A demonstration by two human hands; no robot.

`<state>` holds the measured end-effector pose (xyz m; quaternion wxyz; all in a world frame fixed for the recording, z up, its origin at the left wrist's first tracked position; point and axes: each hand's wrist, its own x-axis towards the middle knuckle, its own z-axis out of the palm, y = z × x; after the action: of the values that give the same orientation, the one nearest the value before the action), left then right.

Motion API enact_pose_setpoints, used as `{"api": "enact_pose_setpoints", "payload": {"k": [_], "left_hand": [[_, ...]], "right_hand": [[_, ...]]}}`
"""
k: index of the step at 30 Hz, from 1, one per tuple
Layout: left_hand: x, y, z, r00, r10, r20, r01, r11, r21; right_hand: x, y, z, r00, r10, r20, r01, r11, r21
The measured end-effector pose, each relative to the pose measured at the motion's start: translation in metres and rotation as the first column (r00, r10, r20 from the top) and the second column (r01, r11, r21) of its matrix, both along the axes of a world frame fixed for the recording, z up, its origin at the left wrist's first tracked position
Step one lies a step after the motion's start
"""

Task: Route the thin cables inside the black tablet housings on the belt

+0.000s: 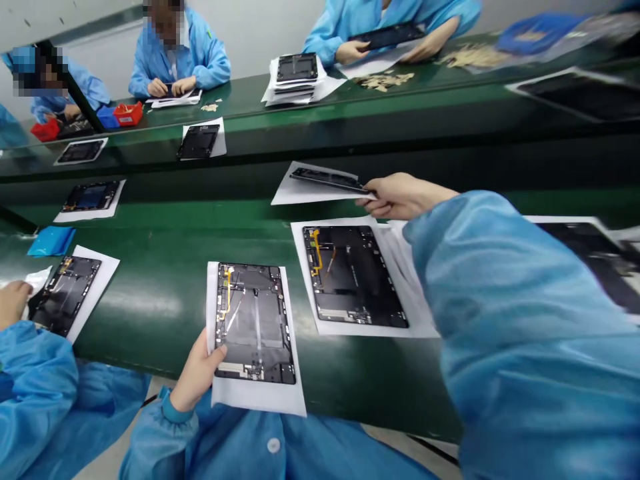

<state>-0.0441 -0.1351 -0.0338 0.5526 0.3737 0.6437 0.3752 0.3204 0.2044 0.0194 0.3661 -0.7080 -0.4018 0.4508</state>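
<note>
My left hand [200,367] is closed on the left edge of an open tablet housing [273,327], thumb on top, together with the white paper sheet [260,397] beneath it. This black housing shows a yellow flex cable and small parts along its edges. Farther forward, my right hand [395,195] grips the near right end of another tablet housing [327,179], seen almost edge-on, with a white sheet [290,195] under it. Below my right hand, a third tablet housing [357,277] with a yellow cable lies on white paper on the green bench [165,280].
A raised green ledge [250,133] runs across the back, bearing a tablet housing [199,141] and a stack of housings [295,80]. Co-workers in blue smocks sit opposite. At left, a neighbour's hand [14,303] is beside a housing [70,293] and a blue packet [51,241].
</note>
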Motion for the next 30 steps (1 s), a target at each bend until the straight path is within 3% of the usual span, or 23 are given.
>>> {"api": "enact_pose_setpoints", "payload": {"k": [2, 5, 7, 8, 11, 14, 16, 18, 21, 23, 24, 27, 28, 30], "left_hand": [[0.0, 0.0, -0.002, 1.0, -0.009, 0.004, 0.009, 1.0, 0.011], [-0.001, 0.001, -0.005, 0.998, -0.058, 0.005, 0.058, 0.998, 0.034], [-0.002, 0.001, -0.006, 0.996, -0.09, 0.003, 0.089, 0.995, 0.044], [-0.004, 0.002, -0.006, 0.995, -0.099, -0.003, 0.099, 0.994, 0.047], [-0.008, 0.005, -0.006, 0.991, -0.132, -0.029, 0.133, 0.989, 0.061], [-0.012, 0.01, -0.006, 0.979, -0.18, -0.096, 0.187, 0.98, 0.065], [-0.01, 0.011, -0.005, 0.961, -0.228, -0.157, 0.239, 0.97, 0.052], [-0.004, 0.01, -0.002, 0.94, -0.276, -0.199, 0.29, 0.956, 0.04], [0.009, 0.005, 0.011, 0.888, -0.348, -0.3, 0.354, 0.934, -0.035], [0.017, 0.001, 0.027, 0.77, -0.437, -0.464, 0.395, 0.899, -0.191], [0.02, 0.001, 0.037, 0.67, -0.481, -0.566, 0.387, 0.877, -0.286], [0.029, 0.012, 0.062, 0.312, -0.524, -0.793, 0.276, 0.848, -0.452], [0.033, 0.02, 0.067, 0.228, -0.51, -0.829, 0.268, 0.852, -0.45], [0.045, 0.04, 0.066, 0.147, -0.479, -0.865, 0.341, 0.846, -0.411]], "right_hand": [[0.002, -0.036, 0.007, 0.998, 0.062, -0.017, -0.064, 0.99, -0.125], [0.011, -0.101, 0.007, 0.996, 0.087, 0.003, -0.085, 0.982, -0.168], [0.022, -0.141, -0.001, 0.993, 0.075, 0.087, -0.059, 0.984, -0.169], [0.028, -0.158, -0.006, 0.963, 0.14, 0.228, -0.099, 0.978, -0.183], [0.043, -0.197, -0.027, 0.718, 0.317, 0.62, -0.255, 0.948, -0.189], [0.046, -0.224, -0.043, 0.456, 0.361, 0.813, -0.351, 0.913, -0.208], [0.039, -0.237, -0.047, 0.323, 0.347, 0.881, -0.289, 0.922, -0.257], [0.028, -0.246, -0.046, 0.207, 0.299, 0.931, -0.149, 0.951, -0.272], [0.009, -0.252, -0.038, 0.123, 0.262, 0.957, -0.07, 0.964, -0.255], [-0.003, -0.254, -0.032, 0.171, 0.28, 0.945, -0.198, 0.949, -0.246], [-0.01, -0.254, -0.03, 0.221, 0.301, 0.928, -0.306, 0.925, -0.228], [-0.034, -0.254, -0.03, 0.361, 0.421, 0.832, -0.639, 0.762, -0.108], [-0.045, -0.253, -0.032, 0.38, 0.46, 0.803, -0.706, 0.705, -0.071], [-0.066, -0.247, -0.037, 0.384, 0.519, 0.764, -0.785, 0.619, -0.026]]}}
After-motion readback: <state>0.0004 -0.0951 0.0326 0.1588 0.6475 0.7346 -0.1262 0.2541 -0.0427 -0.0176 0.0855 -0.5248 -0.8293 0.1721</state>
